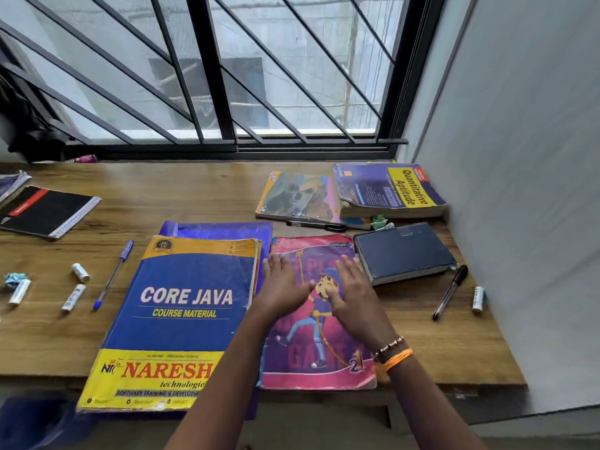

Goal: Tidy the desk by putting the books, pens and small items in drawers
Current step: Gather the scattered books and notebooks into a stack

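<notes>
1. Nearest me, both hands lie flat on the pink cartoon book (319, 323), my landmark. My left hand (281, 289) is released, fingers straight, near its left edge. My right hand (352, 292) is also released, palm down on the cover. I judge I am steadying the book before picking it up.
2. The pink cartoon book sits at the front edge of the tabletop (438, 345), its near edge slightly overhanging, handy for a grab.
3. Touching its left side lies the Core Java book (181, 319), resting on a blue folder (220, 229) and overhanging the front edge.
4. Further left are a blue pen (113, 274) and three white batteries (74, 297), loose and scattered.
5. Just right of the landmark is a dark navy book (402, 251), then a black pen (449, 292) and another battery (478, 298) near the wall.
6. Behind the landmark lie a second black pen (316, 225), a worn picture book (298, 198) and the Quantitative Aptitude book (389, 190), partly overlapping it.
7. Far left, a black notebook (48, 211).
8. No drawer shows, so nothing seems stowed yet.
</notes>
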